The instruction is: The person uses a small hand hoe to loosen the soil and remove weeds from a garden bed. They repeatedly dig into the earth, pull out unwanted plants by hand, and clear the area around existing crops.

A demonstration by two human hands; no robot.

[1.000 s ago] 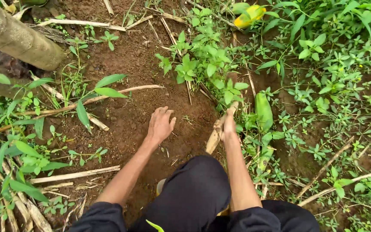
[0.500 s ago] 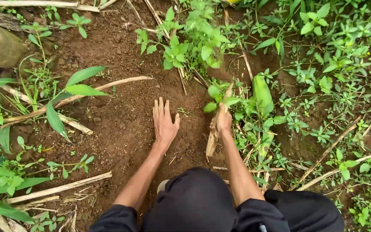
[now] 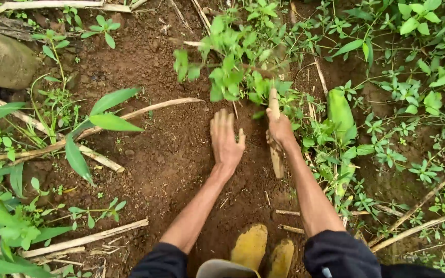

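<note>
Ground: a patch of bare reddish-brown soil fills the middle of the view, seen from above, with green weeds all round its edges.
Weeds on the right: a dense carpet of small-leaved plants covers the right side, with a broad green leaf lying just right of the right hand.
Stone or log: a rounded grey-brown mass sits at the upper left edge; which of the two it is cannot be told.
Dry stalks: a long pale stalk runs slantwise across the left of the soil, and another lies near the lower left.
Leafy plant: a bushy green plant stands at the top of the bare patch, just beyond both hands.
Arms: two bare forearms reach forward from dark sleeves at the bottom edge.
Boots: two yellowish, soil-smeared toes show between the arms at the bottom.
Left hand: the left hand lies flat, palm down on the soil, fingers spread and holding nothing.
Right hand: the right hand is closed round a pale wooden stick.
Stick: the wooden stick stands nearly upright beside the plant, its upper end above the fist and its lower part against the soil below it.
</note>
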